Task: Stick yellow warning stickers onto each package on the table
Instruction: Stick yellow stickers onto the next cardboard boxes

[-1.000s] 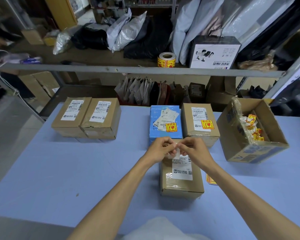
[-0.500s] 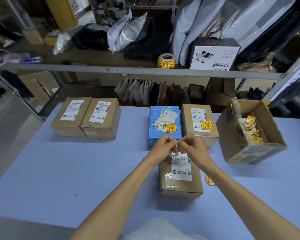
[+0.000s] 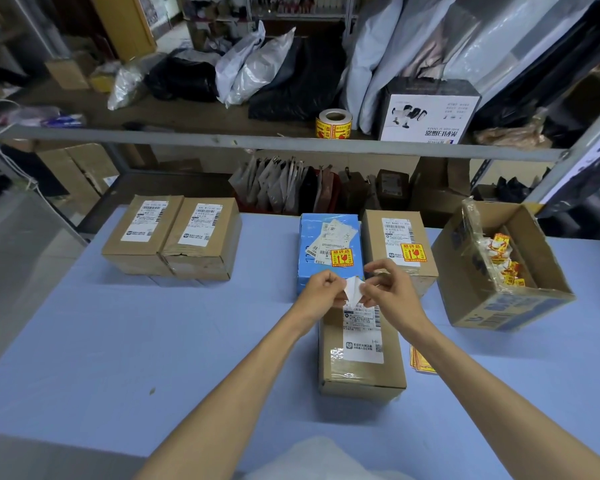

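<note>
1. The left hand and right hand have drawn slightly apart since a moment ago. Each pinches an edge of a small white slip, now opened between them.
2. This is probably a sticker peeling from its backing, though no yellow face shows.
3. The slip hangs just above the far end of the nearest box, which bears only a shipping label.
4. The blue box and brown box beyond are already stickered; the pair of boxes at the worktop's left is not.
</note>
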`<move>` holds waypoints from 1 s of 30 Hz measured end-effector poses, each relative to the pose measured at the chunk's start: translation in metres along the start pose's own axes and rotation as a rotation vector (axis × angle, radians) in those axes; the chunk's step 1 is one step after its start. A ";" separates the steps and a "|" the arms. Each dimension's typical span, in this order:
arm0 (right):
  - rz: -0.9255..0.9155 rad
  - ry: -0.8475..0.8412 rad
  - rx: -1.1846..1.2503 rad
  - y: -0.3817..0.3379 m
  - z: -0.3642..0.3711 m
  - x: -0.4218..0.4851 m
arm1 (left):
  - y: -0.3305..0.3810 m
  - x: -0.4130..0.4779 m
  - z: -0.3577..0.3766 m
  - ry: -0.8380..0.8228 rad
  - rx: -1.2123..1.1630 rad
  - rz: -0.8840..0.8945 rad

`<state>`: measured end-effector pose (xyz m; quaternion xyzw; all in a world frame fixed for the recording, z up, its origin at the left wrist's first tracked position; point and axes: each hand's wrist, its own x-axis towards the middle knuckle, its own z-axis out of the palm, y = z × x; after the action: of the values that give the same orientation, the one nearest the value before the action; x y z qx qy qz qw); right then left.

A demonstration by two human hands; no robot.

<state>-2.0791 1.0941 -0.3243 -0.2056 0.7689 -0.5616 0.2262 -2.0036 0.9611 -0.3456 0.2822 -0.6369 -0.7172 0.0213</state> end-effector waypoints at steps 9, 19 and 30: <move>-0.068 -0.078 -0.094 -0.003 0.002 -0.003 | -0.001 0.002 0.003 0.042 0.063 -0.020; -0.119 0.004 -0.319 0.008 -0.001 -0.001 | -0.008 0.011 -0.005 0.297 -0.044 -0.129; -0.090 0.003 -0.258 0.007 -0.007 -0.002 | 0.001 0.003 -0.016 0.374 0.048 -0.075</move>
<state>-2.0824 1.1027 -0.3288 -0.2663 0.8251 -0.4680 0.1712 -2.0000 0.9453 -0.3466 0.4344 -0.6276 -0.6373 0.1057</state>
